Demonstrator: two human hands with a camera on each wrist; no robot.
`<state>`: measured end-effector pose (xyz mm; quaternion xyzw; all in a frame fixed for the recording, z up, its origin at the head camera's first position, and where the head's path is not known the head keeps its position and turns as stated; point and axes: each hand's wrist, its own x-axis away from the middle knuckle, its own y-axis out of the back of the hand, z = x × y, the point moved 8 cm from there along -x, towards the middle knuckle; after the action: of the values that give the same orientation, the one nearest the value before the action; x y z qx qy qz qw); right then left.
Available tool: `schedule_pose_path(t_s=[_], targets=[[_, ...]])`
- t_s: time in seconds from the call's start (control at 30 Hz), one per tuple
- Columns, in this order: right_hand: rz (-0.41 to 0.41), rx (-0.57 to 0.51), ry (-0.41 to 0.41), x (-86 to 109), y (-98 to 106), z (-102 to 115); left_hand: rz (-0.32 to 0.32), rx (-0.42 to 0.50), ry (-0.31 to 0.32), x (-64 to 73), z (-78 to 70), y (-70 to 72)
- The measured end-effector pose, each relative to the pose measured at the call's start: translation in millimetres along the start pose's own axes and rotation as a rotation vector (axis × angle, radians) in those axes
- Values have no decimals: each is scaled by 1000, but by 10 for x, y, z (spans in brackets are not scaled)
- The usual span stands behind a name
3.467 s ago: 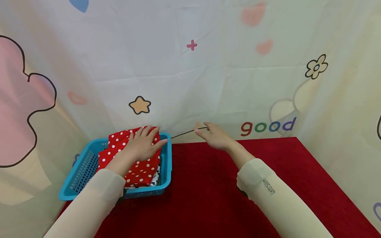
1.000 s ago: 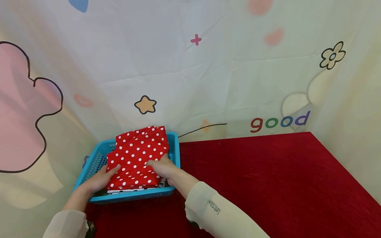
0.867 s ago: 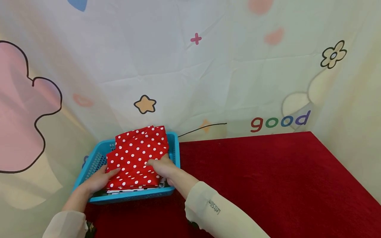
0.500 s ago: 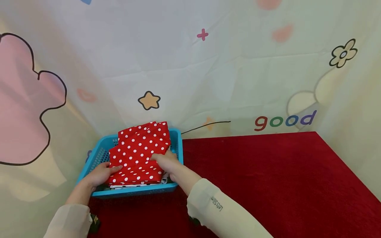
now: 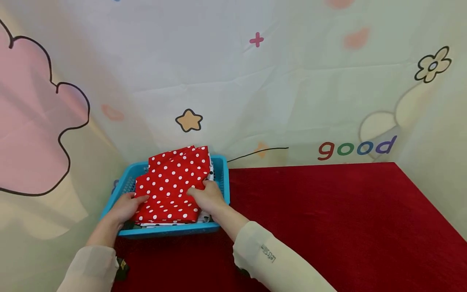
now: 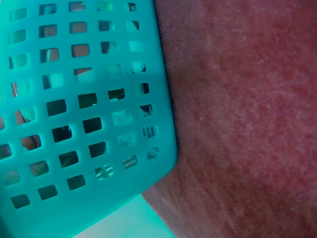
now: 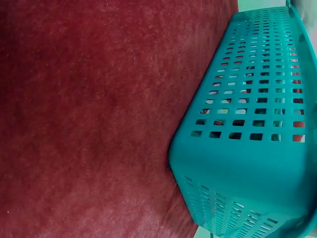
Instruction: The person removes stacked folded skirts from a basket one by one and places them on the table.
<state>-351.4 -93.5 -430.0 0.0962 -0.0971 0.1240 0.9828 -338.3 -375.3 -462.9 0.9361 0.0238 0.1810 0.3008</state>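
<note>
A folded red cloth with white polka dots [image 5: 169,182] lies on top of a pile in a blue plastic basket [image 5: 164,231]. My left hand [image 5: 125,207] grips its left edge, thumb on top and the other fingers out of sight beneath. At the right edge, my right hand [image 5: 209,198] pinches the cloth with its thumb on the upper face; some fingertips are hidden. Beneath the red cloth, a white cloth with black spots [image 5: 204,217] shows. Both wrist views show the basket's perforated wall [image 6: 84,114], with neither hand visible there.
The basket stands at the back left of a red-covered table [image 5: 310,215]. A patterned curtain [image 5: 233,93] hangs close behind the table and at both sides. In the right wrist view, the basket's corner [image 7: 223,163] rests on the red surface.
From spread above the basket, my hands have come down to the red cloth's two sides and taken hold. More white spotted cloth now shows at its right. The head view has shifted slightly.
</note>
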Motion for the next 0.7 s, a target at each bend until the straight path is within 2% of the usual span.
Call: schedule_pose_path(t_s=[0.2,0.4,0.57,0.7], targets=[[21,-157,-51,-90,45,-59,-27,33,13,-37,3,19],[126,-321,-95,-143,-13,-61,-58,73,23,-18,4,56],[184,-362,-140,-170,-70,-125,-81,118,20,-1,3,85],[211,-356,-160,-188,-108,-156,-114,195,-19,39,-42,116]])
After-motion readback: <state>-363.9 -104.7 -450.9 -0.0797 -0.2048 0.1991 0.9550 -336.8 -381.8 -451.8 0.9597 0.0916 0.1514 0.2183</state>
